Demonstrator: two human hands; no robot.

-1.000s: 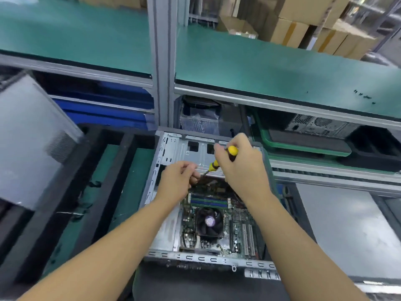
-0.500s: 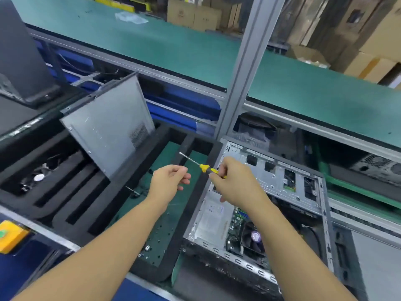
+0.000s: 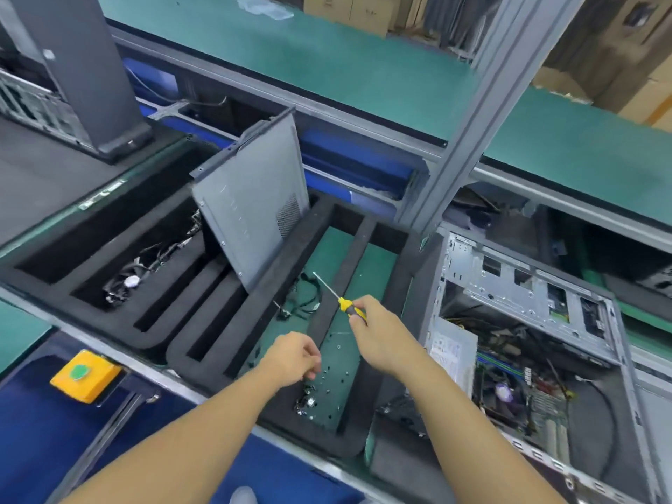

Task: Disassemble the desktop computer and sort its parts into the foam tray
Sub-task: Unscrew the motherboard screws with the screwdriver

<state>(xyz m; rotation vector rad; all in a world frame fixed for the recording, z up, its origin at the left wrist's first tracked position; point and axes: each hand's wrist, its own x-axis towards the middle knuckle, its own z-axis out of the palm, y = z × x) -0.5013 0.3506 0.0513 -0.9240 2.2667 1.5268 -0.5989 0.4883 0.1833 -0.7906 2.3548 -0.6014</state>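
Opened computer case (image 3: 509, 281) lies on its side, right of black foam tray (image 3: 291, 256)

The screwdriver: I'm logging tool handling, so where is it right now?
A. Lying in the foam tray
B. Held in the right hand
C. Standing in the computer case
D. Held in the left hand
B: the right hand grips the yellow handle of the screwdriver, held above the foam tray.

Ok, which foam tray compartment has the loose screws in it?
The green-floored compartment right beside the computer case, by the left hand: screws dot its floor. Its neighbour holds cables.
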